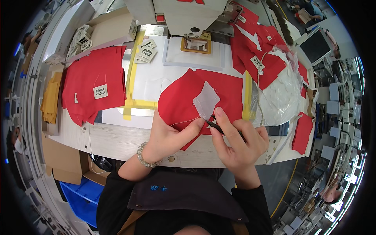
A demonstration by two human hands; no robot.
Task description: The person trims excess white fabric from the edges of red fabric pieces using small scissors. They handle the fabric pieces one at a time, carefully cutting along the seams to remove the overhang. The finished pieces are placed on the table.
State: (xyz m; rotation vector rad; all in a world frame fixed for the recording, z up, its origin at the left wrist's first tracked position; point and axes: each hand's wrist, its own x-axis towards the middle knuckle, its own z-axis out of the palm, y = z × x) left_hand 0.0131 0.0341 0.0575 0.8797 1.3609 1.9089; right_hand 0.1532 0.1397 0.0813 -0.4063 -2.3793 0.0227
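Note:
A red fabric piece (178, 96) lies near the table's front edge, under the sewing machine head. On it sits a whitish, roughly diamond-shaped backing patch (206, 101). My left hand (172, 135) is closed on the fabric's near edge, its thumb pressed at the patch's lower corner. A loose light thread (184, 122) runs beside that thumb. Between the thumb and fingers of my right hand (241, 145) is a slim black two-pointed tool (214, 125), either thread snips or tweezers. Its tips are slightly apart, close to the patch's lower corner. The fingers partly hide the tool.
Stacked red pieces with a sewn label (94, 86) lie left. More red pieces (262, 66) rest on clear plastic (280, 98) at right. Loose white labels (147, 53) lie near the machine's clamp frame (196, 46). An open cardboard box (111, 29) stands behind; a blue bin (80, 196) sits below.

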